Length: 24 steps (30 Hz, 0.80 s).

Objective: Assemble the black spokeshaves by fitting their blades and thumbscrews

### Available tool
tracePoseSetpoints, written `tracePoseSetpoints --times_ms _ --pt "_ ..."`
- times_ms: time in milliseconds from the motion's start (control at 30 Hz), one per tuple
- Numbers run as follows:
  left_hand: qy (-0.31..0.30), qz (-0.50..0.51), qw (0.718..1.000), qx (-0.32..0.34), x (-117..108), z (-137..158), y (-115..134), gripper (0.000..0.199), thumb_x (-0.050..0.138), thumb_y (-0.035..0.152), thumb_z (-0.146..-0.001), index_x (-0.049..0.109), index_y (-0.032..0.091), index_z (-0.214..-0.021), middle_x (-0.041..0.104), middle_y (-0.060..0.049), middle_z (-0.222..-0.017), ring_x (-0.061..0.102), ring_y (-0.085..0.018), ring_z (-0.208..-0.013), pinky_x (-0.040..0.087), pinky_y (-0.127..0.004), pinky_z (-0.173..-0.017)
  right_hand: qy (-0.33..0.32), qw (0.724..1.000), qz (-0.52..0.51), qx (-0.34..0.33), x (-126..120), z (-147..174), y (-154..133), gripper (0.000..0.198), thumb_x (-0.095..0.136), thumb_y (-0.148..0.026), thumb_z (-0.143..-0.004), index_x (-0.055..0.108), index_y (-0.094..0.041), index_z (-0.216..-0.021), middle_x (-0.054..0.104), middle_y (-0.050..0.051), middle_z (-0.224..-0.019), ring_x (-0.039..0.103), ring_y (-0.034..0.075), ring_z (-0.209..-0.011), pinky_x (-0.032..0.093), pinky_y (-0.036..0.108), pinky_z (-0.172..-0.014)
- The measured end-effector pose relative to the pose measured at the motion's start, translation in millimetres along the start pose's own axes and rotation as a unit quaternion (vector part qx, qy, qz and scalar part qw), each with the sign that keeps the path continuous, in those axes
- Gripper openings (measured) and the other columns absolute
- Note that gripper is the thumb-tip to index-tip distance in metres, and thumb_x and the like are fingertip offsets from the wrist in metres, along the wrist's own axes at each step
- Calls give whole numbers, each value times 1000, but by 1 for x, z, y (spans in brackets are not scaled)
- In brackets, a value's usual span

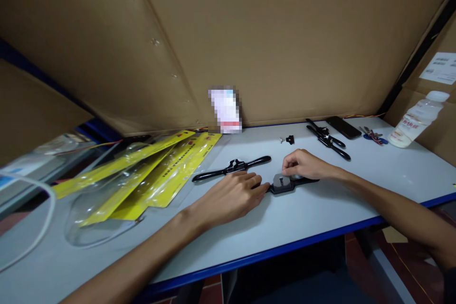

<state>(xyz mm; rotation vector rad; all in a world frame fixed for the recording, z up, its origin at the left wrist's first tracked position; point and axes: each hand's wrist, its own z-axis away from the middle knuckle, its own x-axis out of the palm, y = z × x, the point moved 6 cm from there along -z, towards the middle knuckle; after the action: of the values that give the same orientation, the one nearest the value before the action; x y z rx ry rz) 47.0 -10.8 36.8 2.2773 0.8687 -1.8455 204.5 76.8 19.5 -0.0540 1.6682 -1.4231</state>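
In front of me a black spokeshave [284, 190] lies on the table, its body towards the near edge. My left hand [237, 194] is closed around its left handle. A flat grey blade [281, 180] with a slot sits on the body. At the blade's upper right edge my right hand [302, 164] is closed in a pinch, touching it. A second black spokeshave [235, 166] rests just beyond my left hand. Farther back are a small black cap piece [289, 139] and a tiny silver screw [281, 140].
Yellow-carded clear plastic packages [156, 180] are fanned out at the left. More black spokeshaves [327, 138], a dark phone [344, 127], keys [372, 136] and a bottle [416, 121] stand or lie at the back right. Behind rises a cardboard wall [278, 42]; a white cable [48, 218] curves at far left.
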Motion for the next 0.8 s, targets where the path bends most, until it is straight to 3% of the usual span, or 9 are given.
tracePoseSetpoints --times_ms 300,800 --pt "-31 32 998 -35 6 2 -4 17 50 21 -101 67 17 -103 65 -4 -82 63 -19 -69 46 -33 -62 -26 999 1 18 2 5 -6 10 66 -16 -80 65 -18 -70 62 -2 -63 52 11 -59 37 26 -60" --pt "-33 21 999 -30 5 1 -4 23 45 18 -102 67 16 -106 64 -5 -82 62 -18 -69 45 -32 -61 -34 999 2 9 4 5 -5 11 65 -16 -82 64 -18 -71 62 -3 -63 54 12 -60 39 26 -62"
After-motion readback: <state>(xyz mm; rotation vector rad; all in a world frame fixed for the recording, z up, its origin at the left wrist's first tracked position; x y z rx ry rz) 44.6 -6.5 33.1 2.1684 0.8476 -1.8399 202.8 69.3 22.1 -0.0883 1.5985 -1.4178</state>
